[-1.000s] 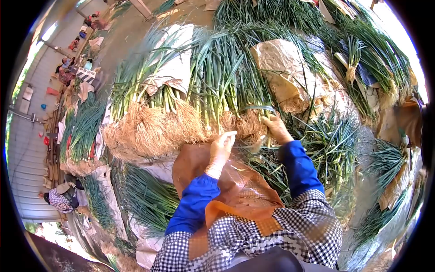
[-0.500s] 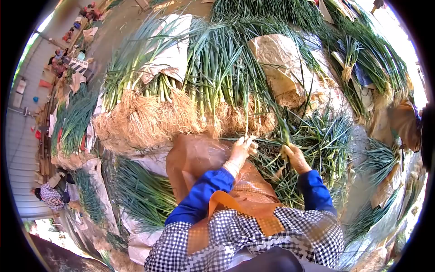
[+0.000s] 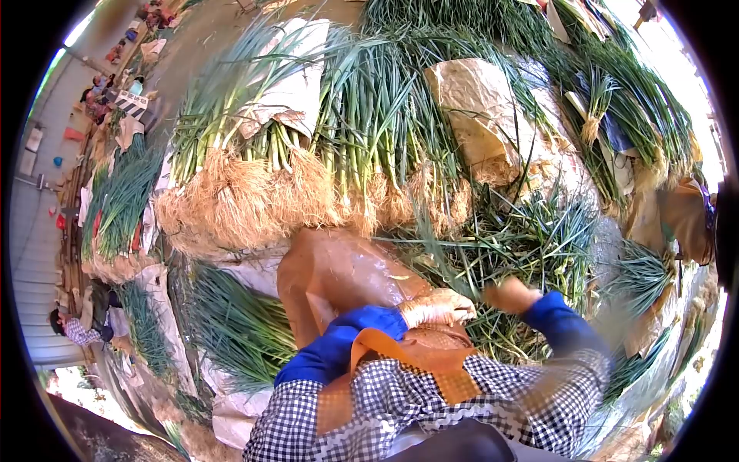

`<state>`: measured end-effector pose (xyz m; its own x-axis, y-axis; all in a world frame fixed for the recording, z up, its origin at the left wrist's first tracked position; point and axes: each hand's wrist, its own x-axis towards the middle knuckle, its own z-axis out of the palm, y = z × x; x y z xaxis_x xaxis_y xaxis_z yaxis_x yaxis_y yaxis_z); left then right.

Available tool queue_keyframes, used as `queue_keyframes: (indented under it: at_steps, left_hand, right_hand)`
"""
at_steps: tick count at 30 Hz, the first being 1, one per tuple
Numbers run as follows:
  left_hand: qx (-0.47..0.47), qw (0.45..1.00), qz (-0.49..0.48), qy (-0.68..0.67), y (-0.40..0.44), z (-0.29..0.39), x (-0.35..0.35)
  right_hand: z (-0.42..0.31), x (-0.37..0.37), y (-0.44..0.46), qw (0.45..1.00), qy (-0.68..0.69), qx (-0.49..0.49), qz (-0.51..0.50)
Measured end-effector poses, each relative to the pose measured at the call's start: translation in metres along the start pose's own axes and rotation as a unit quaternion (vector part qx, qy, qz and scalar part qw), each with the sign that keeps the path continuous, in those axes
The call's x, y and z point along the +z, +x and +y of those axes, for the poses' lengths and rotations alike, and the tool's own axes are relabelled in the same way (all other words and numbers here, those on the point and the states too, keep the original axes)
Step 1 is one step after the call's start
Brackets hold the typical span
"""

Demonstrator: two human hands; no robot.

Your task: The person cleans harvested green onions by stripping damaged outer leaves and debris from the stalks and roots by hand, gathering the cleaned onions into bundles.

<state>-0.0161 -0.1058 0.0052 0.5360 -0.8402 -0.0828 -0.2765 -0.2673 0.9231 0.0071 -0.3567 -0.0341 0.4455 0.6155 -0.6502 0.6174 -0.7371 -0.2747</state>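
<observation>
My left hand [image 3: 439,308] is drawn in over the orange-brown apron [image 3: 331,266], its fingers curled closed. What they hold, if anything, is hidden. A motion-blurred green onion leaf [image 3: 435,250] hangs just beyond it, and whether it reaches the fingers is unclear. To the right, my right hand [image 3: 512,295] is smeared by motion above a heap of loose green leaves [image 3: 531,246], so its fingers cannot be made out. In front of both hands lies a long row of green onions [image 3: 369,123], their pale bushy roots [image 3: 231,192] facing me.
Brown sacking [image 3: 473,100] and a whitish sack [image 3: 289,73] lie over parts of the row. More green onions [image 3: 235,323] are piled to my left, with further bundles [image 3: 616,115] at the far right. A person [image 3: 81,327] in a checked top is at the far left.
My left hand has pulled back toward my body from near the roots, where it pinched a thin stalk. My right hand has shifted slightly right and down, now blurred.
</observation>
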Motion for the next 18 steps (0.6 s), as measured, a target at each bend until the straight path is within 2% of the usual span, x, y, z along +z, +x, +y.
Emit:
queue_keyframes:
  at_steps: [1,2,3,5,6,7,8,9,10,11,12,14,16,17,18]
  left_hand:
    - [-0.041,0.996,0.000,-0.084,0.001,0.002,-0.007]
    - [-0.081,0.983,-0.002,-0.167,0.002,0.006,-0.015]
    - [-0.122,0.972,0.042,-0.194,0.004,0.009,-0.019]
    - [-0.176,0.932,0.117,-0.293,0.008,-0.006,-0.021]
    - [-0.195,0.902,0.145,-0.355,0.010,-0.017,-0.022]
    - [-0.158,0.871,0.203,-0.419,0.009,-0.034,-0.019]
    - [-0.173,0.867,0.265,-0.386,0.008,-0.036,-0.021]
    - [-0.179,0.851,0.305,-0.388,0.005,-0.036,-0.025]
    - [-0.185,0.835,0.343,-0.388,0.002,-0.036,-0.030]
    - [-0.174,0.825,0.369,-0.391,-0.001,-0.035,-0.034]
    - [-0.169,0.811,0.398,-0.394,-0.003,-0.039,-0.037]
    - [-0.154,0.776,0.460,-0.402,-0.006,-0.054,-0.035]
    - [-0.116,0.776,0.558,-0.271,-0.001,-0.074,-0.031]
    - [-0.074,0.744,0.578,-0.326,0.003,-0.069,-0.031]
    - [-0.060,0.710,0.428,-0.557,0.000,-0.055,-0.036]
  right_hand:
    - [0.002,0.008,-0.035,0.975,0.126,0.092,-0.159]
    - [0.013,0.019,-0.064,0.968,0.041,-0.027,-0.248]
    - [0.052,0.051,-0.074,0.958,-0.199,-0.068,-0.193]
    - [0.000,-0.077,-0.026,0.965,0.021,0.046,-0.256]
    - [0.013,-0.086,0.016,0.996,0.038,0.049,-0.065]
    - [0.028,-0.084,0.069,0.971,-0.201,0.016,0.125]
    - [0.028,-0.110,0.103,0.923,0.127,0.071,0.357]
    - [0.011,-0.150,0.119,0.902,0.192,0.149,0.357]
    - [0.018,-0.150,0.159,0.865,0.202,0.143,0.437]
    - [0.016,-0.167,0.181,0.880,0.208,0.226,0.362]
    - [0.026,-0.157,0.213,0.862,0.207,0.259,0.382]
    - [0.022,-0.169,0.208,0.855,0.276,0.204,0.390]
    - [0.032,-0.153,0.198,0.873,0.325,0.077,0.354]
    - [0.008,-0.162,0.159,0.810,0.506,0.024,0.294]
    - [-0.024,-0.170,0.117,0.710,0.668,-0.027,0.221]
